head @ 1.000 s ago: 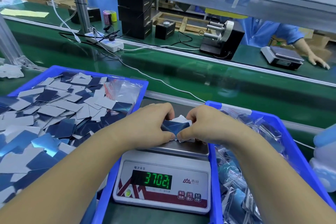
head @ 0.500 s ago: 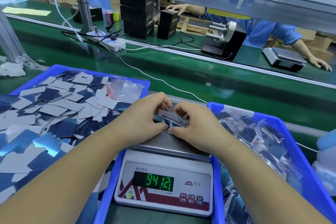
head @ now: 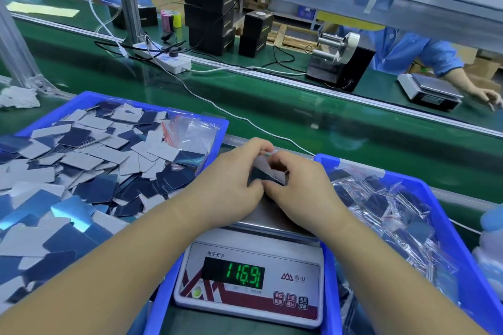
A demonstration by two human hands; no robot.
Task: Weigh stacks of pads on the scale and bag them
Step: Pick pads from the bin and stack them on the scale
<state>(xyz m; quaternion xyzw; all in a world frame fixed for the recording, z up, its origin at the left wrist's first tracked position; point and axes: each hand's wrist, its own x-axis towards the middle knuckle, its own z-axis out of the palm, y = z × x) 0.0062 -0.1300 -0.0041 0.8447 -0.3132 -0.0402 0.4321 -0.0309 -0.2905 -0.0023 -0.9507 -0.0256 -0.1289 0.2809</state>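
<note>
The scale (head: 246,277) reading rose from 94.12 to 116.9; at frame centre, left hand (head: 231,187) and right hand (head: 302,190) fingers pinch the pad stack (head: 268,171) together.

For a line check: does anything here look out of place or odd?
Nothing is spilled or damaged. One oddity: both hands grip the stack of pads over the scale, so its reading may include hand pressure.

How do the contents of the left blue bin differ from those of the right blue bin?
The left blue bin holds loose pads, grey and dark blue, scattered unbagged, with some empty clear bags at its far right corner. The right blue bin holds pads sealed in clear bags. Both bins are the same blue plastic and flank the scale.
</note>
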